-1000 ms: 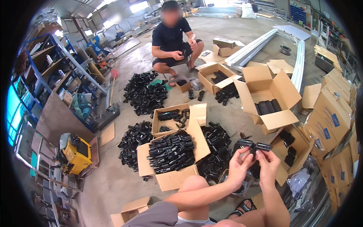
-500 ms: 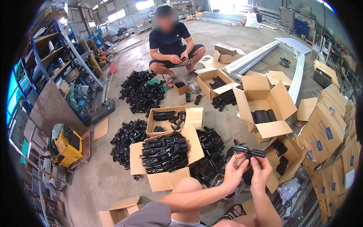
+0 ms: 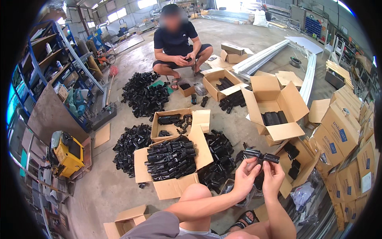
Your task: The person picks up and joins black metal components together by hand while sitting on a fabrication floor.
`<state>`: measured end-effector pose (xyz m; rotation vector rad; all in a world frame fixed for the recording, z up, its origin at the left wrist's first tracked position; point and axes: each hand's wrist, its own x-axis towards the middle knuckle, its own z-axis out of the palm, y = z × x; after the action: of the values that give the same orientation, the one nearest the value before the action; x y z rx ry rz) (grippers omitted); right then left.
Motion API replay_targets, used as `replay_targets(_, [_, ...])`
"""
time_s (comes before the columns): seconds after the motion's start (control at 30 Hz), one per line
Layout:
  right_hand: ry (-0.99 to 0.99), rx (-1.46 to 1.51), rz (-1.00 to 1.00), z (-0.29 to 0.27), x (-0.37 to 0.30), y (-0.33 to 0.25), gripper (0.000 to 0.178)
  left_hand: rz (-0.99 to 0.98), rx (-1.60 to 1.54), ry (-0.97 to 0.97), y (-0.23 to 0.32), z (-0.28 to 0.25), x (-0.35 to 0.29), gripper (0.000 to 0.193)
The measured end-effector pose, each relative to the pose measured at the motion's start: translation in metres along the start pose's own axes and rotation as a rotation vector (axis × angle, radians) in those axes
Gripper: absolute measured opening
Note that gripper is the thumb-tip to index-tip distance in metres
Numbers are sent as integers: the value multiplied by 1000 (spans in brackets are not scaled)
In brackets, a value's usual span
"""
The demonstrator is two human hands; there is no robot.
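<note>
Head view, black part (image 3: 260,155) in hands (image 3: 245,177) (image 3: 273,177), long axis crosswise, dipping right.

A grey concrete floor (image 3: 97,175) stretches across a wide workshop. At left, cluttered shelves (image 3: 51,56) with blue posts stand behind a brown board (image 3: 51,113). Daylight glares through a bright opening (image 3: 230,4) at the far end and smaller windows (image 3: 117,15) left of it.
</note>
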<state>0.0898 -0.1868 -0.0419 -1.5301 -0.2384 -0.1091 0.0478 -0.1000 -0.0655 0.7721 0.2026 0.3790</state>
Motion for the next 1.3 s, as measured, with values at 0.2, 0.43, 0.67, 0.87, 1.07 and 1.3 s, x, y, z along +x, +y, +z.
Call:
replay_targets(0.2, [59,114,0,12,1,10,12,-4,28,62,0,1,0,25])
replay_targets(0.43, [51,-87,-89,22,-4,7,17,-34,9,86,13,-1,0,28])
replay_targets(0.67, [-5,-136,9,19,-4,11,22,-31,8,104,12,-2,-1,28])
replay_targets(0.87, [19,-75,-108,20,-3,9,18,-58,16,112,17,0,3,27])
replay_targets(1.07, [-51,30,70,19,-5,15,13,-23,44,127,15,-5,-2,28])
replay_targets(1.3, [40,125,-11,17,-1,3,14,-26,55,74,10,4,2,29])
